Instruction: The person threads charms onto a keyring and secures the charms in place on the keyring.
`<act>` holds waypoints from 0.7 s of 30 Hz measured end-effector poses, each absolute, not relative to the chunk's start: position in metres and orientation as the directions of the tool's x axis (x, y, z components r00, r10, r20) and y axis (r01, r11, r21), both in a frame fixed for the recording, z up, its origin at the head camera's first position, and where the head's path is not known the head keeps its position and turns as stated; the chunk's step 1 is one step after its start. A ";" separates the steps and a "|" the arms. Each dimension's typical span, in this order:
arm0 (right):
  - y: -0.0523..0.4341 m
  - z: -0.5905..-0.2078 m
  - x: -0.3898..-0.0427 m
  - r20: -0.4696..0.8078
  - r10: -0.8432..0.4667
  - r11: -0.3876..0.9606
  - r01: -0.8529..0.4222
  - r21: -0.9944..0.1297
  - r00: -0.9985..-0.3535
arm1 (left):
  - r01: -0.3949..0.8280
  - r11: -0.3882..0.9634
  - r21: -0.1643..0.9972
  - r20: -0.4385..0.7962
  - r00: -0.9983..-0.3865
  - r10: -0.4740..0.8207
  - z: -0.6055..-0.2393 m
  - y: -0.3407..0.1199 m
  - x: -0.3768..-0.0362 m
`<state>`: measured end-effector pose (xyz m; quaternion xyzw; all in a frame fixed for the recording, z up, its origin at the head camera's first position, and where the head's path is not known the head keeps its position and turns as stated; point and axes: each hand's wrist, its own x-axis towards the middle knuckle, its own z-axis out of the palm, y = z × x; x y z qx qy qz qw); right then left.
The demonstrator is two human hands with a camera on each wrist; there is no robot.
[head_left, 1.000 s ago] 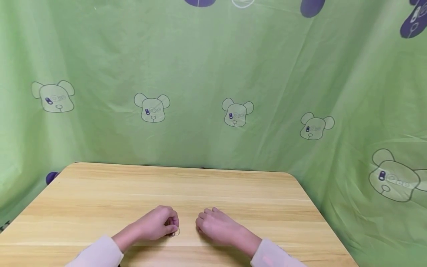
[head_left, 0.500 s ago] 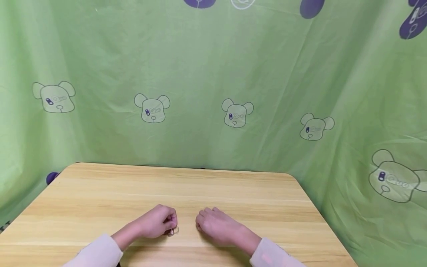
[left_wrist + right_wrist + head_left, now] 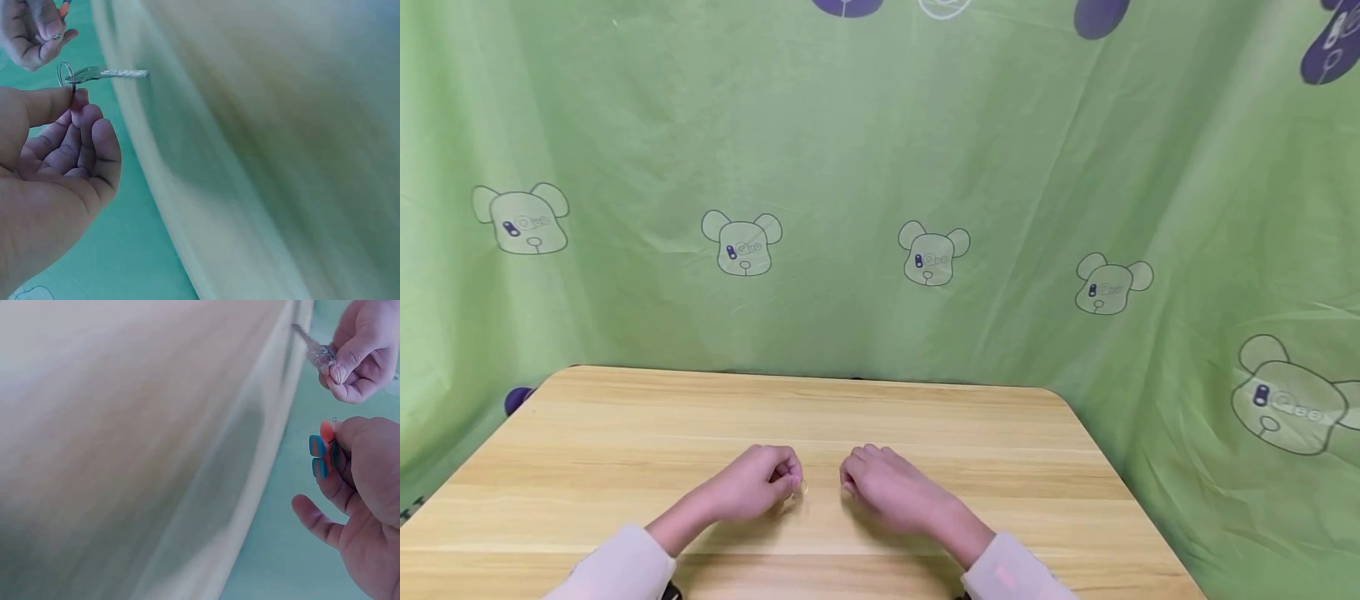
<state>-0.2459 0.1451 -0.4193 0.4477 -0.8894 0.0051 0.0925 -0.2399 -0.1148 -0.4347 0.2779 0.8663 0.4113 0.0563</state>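
Note:
My left hand (image 3: pixel 790 483) hovers just over the wooden table (image 3: pixel 925 417) and pinches the ring of a small silver key (image 3: pixel 798 490). The left wrist view shows that key (image 3: pixel 103 73) sticking out from thumb and forefinger, blade pointing away. My right hand (image 3: pixel 850 485) is a few centimetres to the right, fingers curled. In the right wrist view it pinches a small orange and blue tag (image 3: pixel 322 450), with the left hand (image 3: pixel 356 353) and key (image 3: pixel 315 353) opposite. The two hands are apart.
Green cloth printed with bear heads (image 3: pixel 932 254) hangs behind the table and drapes down both sides. The table's far edge (image 3: pixel 805 377) and its rounded right corner (image 3: pixel 1060 396) are close to the cloth. Pale pink sleeves (image 3: pixel 617 571) cover both wrists.
Both hands have moved a little farther from me across the table. The left hand has lifted the key, which lay against the tabletop before.

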 end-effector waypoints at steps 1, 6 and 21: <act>0.145 -0.418 -0.247 0.184 -0.794 0.599 -0.798 0.071 -0.580 | 0.434 0.505 0.746 0.138 -0.843 0.520 -0.433 -0.114 -0.240; 0.142 -0.410 -0.249 0.256 -0.782 0.597 -0.800 0.051 -0.568 | 0.415 0.475 0.776 0.174 -0.864 0.472 -0.427 -0.110 -0.243; 0.132 -0.388 -0.249 0.490 -0.677 0.557 -0.818 -0.146 -0.549 | 0.275 0.331 0.902 0.203 -0.950 0.238 -0.403 -0.085 -0.245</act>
